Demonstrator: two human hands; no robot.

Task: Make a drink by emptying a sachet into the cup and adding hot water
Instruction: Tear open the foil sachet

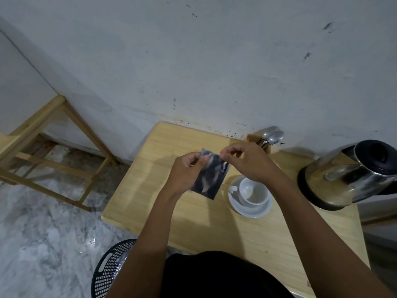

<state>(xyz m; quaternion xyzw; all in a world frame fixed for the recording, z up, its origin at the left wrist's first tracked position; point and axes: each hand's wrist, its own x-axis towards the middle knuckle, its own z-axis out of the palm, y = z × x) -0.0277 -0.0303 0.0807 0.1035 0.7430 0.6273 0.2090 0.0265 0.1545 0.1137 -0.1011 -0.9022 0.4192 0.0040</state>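
A dark, shiny sachet [209,179] hangs above the wooden table [193,216], blurred by motion. My left hand [184,171] grips its upper left edge, and my right hand [242,160] pinches its top right corner. An empty white cup [254,191] stands on a white saucer [247,209] just right of and below the sachet. A steel kettle [348,175] with a black lid sits at the table's right side.
Two metal spoons [271,136] stand in a wooden holder against the wall behind my right hand. A black perforated basket [109,269] sits on the marble floor at the table's near left corner. A wooden frame [53,151] stands to the left.
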